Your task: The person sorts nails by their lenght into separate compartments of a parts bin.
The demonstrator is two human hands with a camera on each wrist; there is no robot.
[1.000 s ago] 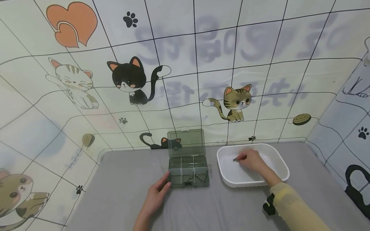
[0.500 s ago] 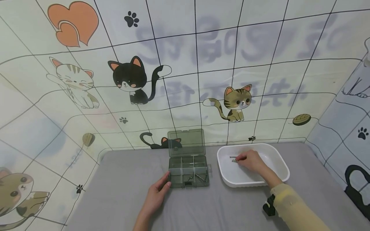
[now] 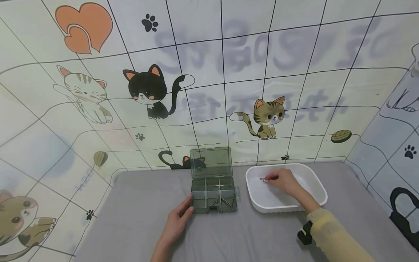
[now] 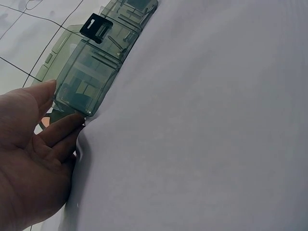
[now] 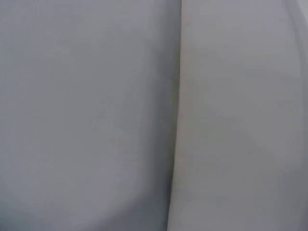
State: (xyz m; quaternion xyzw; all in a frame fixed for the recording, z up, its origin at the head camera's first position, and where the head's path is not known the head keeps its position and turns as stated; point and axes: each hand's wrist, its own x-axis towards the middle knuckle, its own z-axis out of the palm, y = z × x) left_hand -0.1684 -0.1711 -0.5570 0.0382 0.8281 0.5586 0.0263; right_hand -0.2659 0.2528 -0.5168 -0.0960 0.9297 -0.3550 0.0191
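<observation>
Thumb and fingertips of my right hand (image 3: 283,181) are drawn together on small screws (image 3: 263,179) inside the white tray (image 3: 256,207), near its left end; how many I pinch is too small to tell. My left hand (image 3: 176,220) lies against the left side of the grey-green plastic box (image 3: 196,205), its fingers loosely extended, thumb and fingertips touching the near corner. The box stands just left of the tray, its clear lid (image 3: 211,162) raised at the back, with loose screws (image 3: 227,202) in the front middle and front right compartments. Under everything spreads a grey cloth (image 3: 140,203), softly creased towards me. Behind it rises a pale wall covering (image 3: 209,109) ruled in dark lines and turning forward at both sides. Printed on it are a black-and-white cat (image 3: 148,89), a striped brown cat (image 3: 269,116), orange hearts (image 3: 82,27) and paw prints (image 3: 150,23), with faint bluish lettering between the lines.
</observation>
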